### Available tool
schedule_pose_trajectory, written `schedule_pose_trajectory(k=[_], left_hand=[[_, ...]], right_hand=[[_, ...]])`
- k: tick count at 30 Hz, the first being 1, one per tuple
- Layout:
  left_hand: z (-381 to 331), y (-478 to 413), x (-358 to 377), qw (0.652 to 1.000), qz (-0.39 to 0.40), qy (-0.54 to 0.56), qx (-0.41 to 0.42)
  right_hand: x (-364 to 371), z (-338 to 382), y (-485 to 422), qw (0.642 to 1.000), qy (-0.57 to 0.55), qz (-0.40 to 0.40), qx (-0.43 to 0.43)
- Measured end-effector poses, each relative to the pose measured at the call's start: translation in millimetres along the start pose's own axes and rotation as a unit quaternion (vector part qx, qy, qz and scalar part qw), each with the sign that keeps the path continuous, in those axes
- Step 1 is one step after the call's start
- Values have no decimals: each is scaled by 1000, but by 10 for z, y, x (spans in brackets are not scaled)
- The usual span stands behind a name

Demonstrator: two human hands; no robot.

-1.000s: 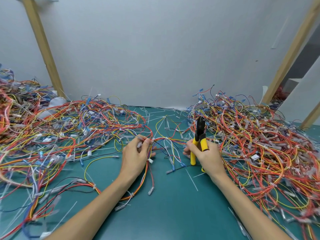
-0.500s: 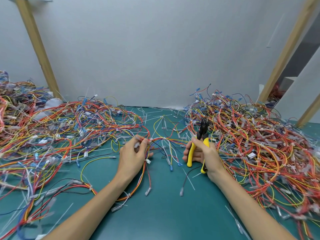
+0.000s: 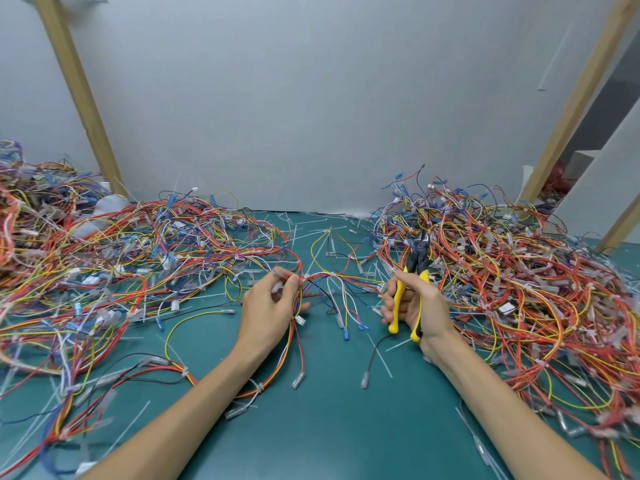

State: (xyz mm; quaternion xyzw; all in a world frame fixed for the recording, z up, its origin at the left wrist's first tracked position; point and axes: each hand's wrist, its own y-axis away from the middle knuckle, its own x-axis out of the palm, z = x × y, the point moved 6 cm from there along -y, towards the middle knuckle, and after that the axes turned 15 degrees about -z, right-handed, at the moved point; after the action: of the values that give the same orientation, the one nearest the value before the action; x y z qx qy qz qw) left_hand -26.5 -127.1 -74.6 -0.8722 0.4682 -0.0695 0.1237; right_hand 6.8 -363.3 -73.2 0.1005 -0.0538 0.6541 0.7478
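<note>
Two bare hands are working at a dark green table [image 3: 329,431] that is carrying two big tangled heaps of thin coloured wires.

The left hand [image 3: 266,306] is pinching one small harness of red, yellow, blue, white and black wires [image 3: 332,277] between thumb and fingertips, with the other fingers curling loosely. This harness is lying near the middle of the table, fanning out to the right towards the other hand, and its loose ends are trailing down onto the surface.

The right hand [image 3: 420,306] is gripping one pair of pliers with yellow handles and a black head [image 3: 417,259], fingers wrapping round both handles. The head is pointing up towards the far edge, just right of the harness and not touching it.

One wire heap [image 3: 138,244] is spreading along the left edge, and the other [image 3: 519,271] is filling the right side. Too many thin white cable ties to count are lying scattered between the heaps.

Behind the far edge a plain grey wall panel [image 3: 311,98] is standing, with one leaning pale wooden batten at its left [image 3: 79,88] and another at its right [image 3: 581,91].
</note>
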Motion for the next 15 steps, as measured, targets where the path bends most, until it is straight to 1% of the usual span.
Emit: schedule_pose_trajectory(k=[4,12,15], left_hand=[[23,-9,0,1000,2,-2,5],[41,-14,-6,1000,9,-9,20],[27,-10,1,1000,12,-6,27]], right_hand=[[-21,-2,-25,1000,-3,-13,-18],[-29,-3,-31,999,-11,-27,-16],[-8,11,-14,1000,-6,-18,-13]])
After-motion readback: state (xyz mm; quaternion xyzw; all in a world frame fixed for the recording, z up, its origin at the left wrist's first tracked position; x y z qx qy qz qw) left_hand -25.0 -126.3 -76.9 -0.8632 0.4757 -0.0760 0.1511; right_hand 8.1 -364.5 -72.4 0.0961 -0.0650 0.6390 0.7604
